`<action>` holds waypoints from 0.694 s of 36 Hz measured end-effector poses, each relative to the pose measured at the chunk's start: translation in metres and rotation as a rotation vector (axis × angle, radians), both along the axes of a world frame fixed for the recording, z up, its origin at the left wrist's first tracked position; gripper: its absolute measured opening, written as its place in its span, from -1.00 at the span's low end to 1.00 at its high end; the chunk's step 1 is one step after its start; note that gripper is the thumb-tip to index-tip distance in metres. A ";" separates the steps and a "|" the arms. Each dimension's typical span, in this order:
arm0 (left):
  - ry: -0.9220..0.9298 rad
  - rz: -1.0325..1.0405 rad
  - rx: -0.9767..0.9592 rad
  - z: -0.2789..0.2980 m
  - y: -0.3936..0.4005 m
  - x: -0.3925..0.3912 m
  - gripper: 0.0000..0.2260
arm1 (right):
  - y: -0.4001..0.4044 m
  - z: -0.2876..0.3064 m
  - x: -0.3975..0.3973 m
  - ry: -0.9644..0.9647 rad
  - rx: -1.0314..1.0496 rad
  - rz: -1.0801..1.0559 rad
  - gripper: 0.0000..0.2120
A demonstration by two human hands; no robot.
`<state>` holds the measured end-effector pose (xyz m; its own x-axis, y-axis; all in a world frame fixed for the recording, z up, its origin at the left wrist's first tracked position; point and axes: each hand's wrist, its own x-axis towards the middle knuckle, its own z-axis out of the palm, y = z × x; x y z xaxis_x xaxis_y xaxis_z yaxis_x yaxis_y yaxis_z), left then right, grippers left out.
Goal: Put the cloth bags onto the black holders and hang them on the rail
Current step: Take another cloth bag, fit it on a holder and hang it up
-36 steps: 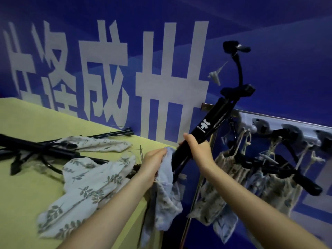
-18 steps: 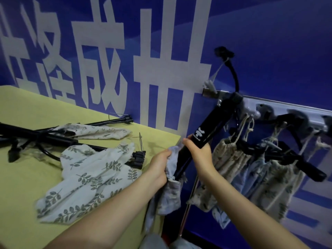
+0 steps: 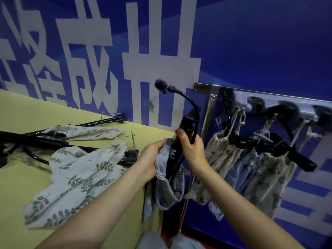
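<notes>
While my right hand [image 3: 191,146] grips the black holder [image 3: 185,126] by its upper shaft, my left hand [image 3: 152,159] clutches the mouth of a pale blue cloth bag [image 3: 168,187], bunched around the holder's lower part. The holder stands nearly upright just off the right edge of the yellow table [image 3: 27,177], its curved neck reaching toward the left end of the rail [image 3: 269,95]. The bag hangs below my hands, beside the table's right edge. On the rail, other holders [image 3: 280,150] already carry leaf-print bags [image 3: 260,177]. On the table a white leaf-print bag [image 3: 79,178] lies flat near the right edge, another [image 3: 84,132] lies by the back edge, and more black holders [image 3: 32,139] rest along the left side.
</notes>
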<state>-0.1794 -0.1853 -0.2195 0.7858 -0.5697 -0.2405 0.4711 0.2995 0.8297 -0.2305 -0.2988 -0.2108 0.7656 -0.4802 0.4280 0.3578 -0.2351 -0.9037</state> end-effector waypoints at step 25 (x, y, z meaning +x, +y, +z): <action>0.027 -0.104 -0.027 0.009 -0.007 -0.013 -0.72 | 0.006 -0.040 -0.013 -0.127 0.080 -0.037 -0.75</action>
